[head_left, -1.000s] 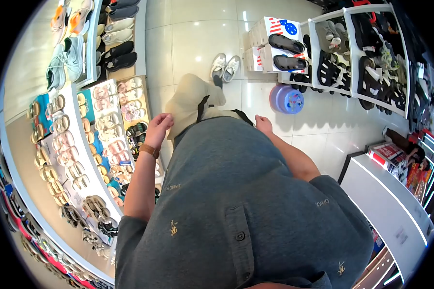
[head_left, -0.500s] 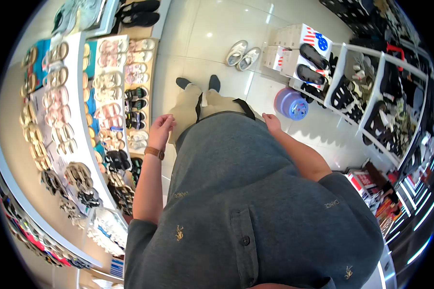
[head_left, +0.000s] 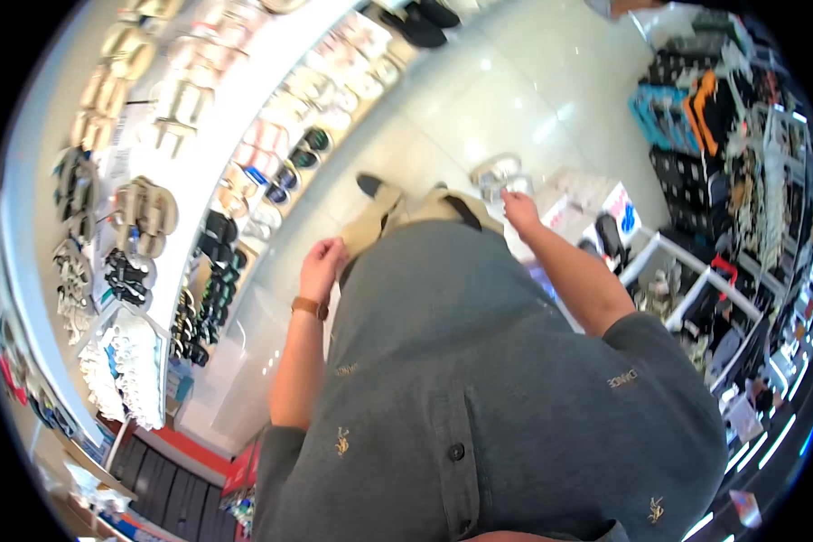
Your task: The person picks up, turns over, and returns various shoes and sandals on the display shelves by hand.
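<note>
My left hand (head_left: pixel 322 262), with a brown-strapped watch (head_left: pixel 310 308) on the wrist, hangs beside the beige trousers (head_left: pixel 368 230). Its fingers are loosely curled in and no object shows in them. On the other side, my right hand (head_left: pixel 520 210) is held out a little from my hip, its fingers also curled with nothing visible in them. Past it on the floor sits a pair of light sneakers (head_left: pixel 497 172), partly covered by the hand and blurred. One dark-socked foot (head_left: pixel 368 184) shows ahead; the other is mostly hidden by the trousers.
Tiered shelves of sandals (head_left: pixel 146 212) run along the left, with white footwear (head_left: pixel 126 366) at their near end. White shoe boxes (head_left: pixel 583 203) and a white-framed rack (head_left: pixel 696 280) stand at right. A blue-purple stool (head_left: pixel 544 282) is mostly hidden by my right arm. Tiled floor (head_left: pixel 461 99) lies ahead.
My view has turned, so the shelves and floor appear rotated. My right hand has risen and moved forward; the stool is now mostly covered. The feet have shifted, and one is now mostly hidden.
</note>
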Available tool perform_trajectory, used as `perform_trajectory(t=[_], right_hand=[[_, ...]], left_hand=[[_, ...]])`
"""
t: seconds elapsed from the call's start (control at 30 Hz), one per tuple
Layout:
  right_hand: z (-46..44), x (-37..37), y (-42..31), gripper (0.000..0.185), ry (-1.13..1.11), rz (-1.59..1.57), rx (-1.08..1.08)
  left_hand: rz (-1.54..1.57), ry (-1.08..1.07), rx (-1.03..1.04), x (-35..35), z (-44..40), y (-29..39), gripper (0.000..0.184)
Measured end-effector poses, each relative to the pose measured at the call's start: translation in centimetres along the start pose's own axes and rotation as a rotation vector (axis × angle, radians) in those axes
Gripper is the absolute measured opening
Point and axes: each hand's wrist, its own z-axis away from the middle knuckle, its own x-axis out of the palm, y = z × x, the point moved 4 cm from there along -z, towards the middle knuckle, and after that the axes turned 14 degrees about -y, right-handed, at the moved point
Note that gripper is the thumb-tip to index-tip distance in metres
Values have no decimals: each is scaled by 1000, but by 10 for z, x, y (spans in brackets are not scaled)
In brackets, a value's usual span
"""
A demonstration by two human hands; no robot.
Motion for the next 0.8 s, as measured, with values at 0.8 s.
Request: perform_trajectory(t=[0.8], right_hand=[[37, 75, -630, 46, 188, 807, -1600]], left_hand=[[206, 119, 574, 17, 4, 192, 26]])
